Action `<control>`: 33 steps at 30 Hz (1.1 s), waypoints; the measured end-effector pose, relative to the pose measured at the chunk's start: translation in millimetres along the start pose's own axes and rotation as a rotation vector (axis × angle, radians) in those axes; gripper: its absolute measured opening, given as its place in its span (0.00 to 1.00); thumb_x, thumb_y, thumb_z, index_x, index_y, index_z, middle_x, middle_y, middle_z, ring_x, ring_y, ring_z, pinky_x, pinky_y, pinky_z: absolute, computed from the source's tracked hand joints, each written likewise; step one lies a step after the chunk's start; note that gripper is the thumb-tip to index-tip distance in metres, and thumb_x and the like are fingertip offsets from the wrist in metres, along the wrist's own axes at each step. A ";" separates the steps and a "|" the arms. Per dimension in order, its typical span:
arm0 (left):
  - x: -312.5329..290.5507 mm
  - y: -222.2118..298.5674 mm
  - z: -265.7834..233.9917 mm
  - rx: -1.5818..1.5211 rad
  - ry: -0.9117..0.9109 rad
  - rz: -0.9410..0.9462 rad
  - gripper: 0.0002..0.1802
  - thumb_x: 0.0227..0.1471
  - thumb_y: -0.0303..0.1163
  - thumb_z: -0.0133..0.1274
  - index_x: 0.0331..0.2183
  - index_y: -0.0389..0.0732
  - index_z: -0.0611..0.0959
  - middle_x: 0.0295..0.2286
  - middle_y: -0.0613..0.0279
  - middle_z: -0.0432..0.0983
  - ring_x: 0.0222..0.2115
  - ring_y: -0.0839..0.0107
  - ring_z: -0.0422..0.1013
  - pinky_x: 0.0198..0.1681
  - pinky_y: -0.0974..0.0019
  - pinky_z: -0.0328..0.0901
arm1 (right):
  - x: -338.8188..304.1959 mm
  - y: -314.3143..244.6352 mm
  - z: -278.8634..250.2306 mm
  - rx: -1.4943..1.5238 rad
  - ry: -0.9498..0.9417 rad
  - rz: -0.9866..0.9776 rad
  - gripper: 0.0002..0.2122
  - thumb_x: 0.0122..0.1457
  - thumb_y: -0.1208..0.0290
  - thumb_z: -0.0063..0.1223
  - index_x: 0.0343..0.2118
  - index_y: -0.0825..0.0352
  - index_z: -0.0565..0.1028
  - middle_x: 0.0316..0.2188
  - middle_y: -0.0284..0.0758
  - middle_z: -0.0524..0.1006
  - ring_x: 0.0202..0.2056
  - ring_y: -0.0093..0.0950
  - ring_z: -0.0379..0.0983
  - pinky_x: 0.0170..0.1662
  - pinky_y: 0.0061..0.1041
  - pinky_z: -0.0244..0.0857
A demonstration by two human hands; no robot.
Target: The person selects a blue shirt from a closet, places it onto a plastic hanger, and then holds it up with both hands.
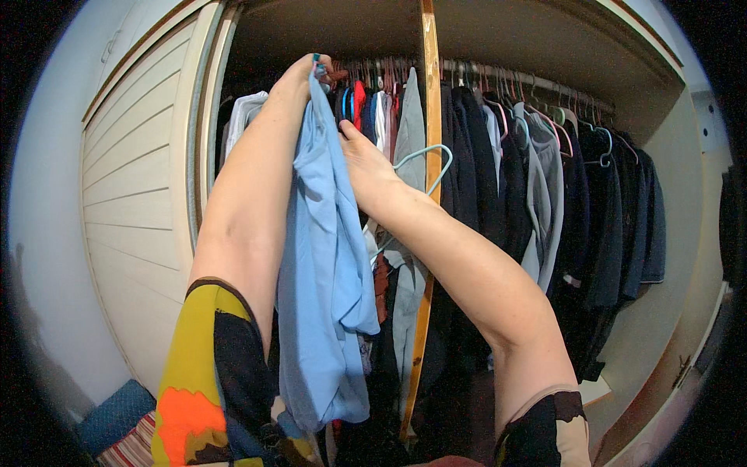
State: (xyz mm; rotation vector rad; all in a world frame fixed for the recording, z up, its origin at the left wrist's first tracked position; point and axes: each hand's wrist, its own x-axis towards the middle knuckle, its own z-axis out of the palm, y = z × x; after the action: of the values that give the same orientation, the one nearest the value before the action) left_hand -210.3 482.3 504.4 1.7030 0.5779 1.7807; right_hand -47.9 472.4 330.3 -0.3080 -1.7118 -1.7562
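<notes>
Up close, the left hand [305,74] pinches the top of a soft light-blue cotton garment [323,265] at twelve o'clock, cloth hanging between both forearms. Right hand [366,167], fingers half-curled, grips the pale teal plastic hanger [426,167] at one o'clock. Best keep the neckline taut, clear of the wooden closet divider [428,93].

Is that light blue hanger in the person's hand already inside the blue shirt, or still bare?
Still bare. The light blue hanger sticks out beside the right hand, empty, while the blue shirt dangles from the raised left hand.

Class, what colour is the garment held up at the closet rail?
Light blue garment, clearest in the head view.
</notes>
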 end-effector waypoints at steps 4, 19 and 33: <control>8.5 6.6 -10.0 0.017 0.071 0.148 0.08 0.28 0.23 0.50 0.08 0.40 0.68 0.15 0.53 0.69 0.06 0.74 0.58 0.08 0.76 0.55 | 3.2 2.4 -6.2 0.066 -0.047 -0.011 0.11 0.49 0.66 0.43 0.33 0.62 0.75 0.32 0.32 0.75 0.41 0.29 0.65 0.54 0.32 0.46; -14.6 41.3 21.4 -0.038 -0.068 0.173 0.05 0.31 0.24 0.50 0.12 0.39 0.71 0.30 0.51 0.73 0.09 0.76 0.63 0.11 0.75 0.58 | 8.5 -5.9 20.3 0.012 -0.038 0.098 0.22 0.52 0.63 0.39 0.51 0.63 0.64 0.55 0.37 0.61 0.55 0.32 0.55 0.59 0.31 0.41; -284.7 73.2 13.1 0.341 -0.233 0.172 0.42 0.36 0.25 0.46 0.56 0.32 0.52 0.56 0.62 0.54 0.13 0.88 0.51 0.15 0.84 0.50 | -2.0 2.9 -2.7 0.106 -0.027 -0.010 0.06 0.42 0.70 0.48 0.18 0.60 0.78 0.23 0.28 0.75 0.37 0.26 0.67 0.52 0.28 0.50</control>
State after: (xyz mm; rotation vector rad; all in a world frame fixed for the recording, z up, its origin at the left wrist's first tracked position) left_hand -207.6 233.6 347.2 2.2169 0.6784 1.6316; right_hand -44.0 470.6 331.2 -0.2787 -1.8210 -1.6683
